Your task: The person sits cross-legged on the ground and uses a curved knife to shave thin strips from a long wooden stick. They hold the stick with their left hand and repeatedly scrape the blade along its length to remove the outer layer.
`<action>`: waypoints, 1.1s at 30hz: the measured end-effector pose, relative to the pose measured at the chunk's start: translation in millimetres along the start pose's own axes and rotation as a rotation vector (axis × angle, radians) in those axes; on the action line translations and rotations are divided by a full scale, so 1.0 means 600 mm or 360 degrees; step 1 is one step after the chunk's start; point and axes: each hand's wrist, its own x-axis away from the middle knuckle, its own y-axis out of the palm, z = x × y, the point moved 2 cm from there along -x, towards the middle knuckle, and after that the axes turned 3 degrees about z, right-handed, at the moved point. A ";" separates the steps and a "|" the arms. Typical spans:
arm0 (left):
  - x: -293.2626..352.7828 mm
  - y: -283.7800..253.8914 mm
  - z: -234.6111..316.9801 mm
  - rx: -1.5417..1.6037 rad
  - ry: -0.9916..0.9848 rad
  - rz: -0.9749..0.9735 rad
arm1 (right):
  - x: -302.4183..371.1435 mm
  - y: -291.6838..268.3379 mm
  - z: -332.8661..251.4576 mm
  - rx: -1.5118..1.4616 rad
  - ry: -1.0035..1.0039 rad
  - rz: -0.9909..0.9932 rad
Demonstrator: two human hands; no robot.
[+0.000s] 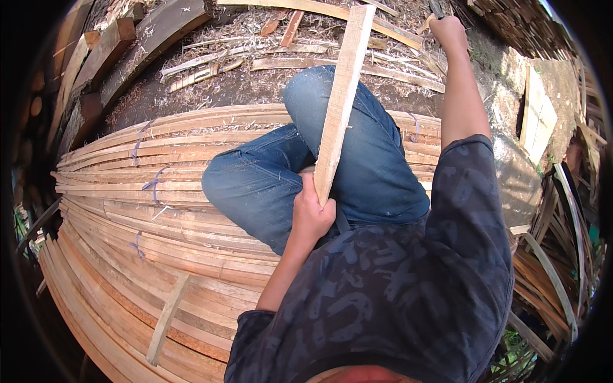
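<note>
Wooden strip [345, 100] — left grip [313, 212] round its lower end.

The plank [343, 105] is matt wood; the tool [436, 7], possibly metal.

Plank [345, 96] over legs [249, 175], strips [211, 262] beneath

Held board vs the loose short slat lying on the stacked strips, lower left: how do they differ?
The held board is gripped in the left hand, in front of the jeans; the short slat lies on the stacked strips. The held board looks longer and wider than the short slat. Both are pale, bare wood.
</note>
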 end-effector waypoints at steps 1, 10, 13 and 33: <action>0.000 -0.001 0.003 -0.0008 -0.0009 -0.0006 | -0.013 0.001 0.018 -0.0024 -0.0007 0.0125; -0.004 -0.015 -0.007 0.0248 -0.0118 -0.0223 | 0.274 -0.006 -0.102 -0.0255 -0.0789 0.0213; -0.003 -0.014 -0.006 0.0238 -0.0080 -0.0161 | 0.219 -0.002 -0.115 -0.0055 -0.0783 0.0258; -0.013 -0.020 -0.016 0.0416 -0.0041 -0.0216 | 0.193 0.044 -0.036 -0.0367 -0.0392 -0.0024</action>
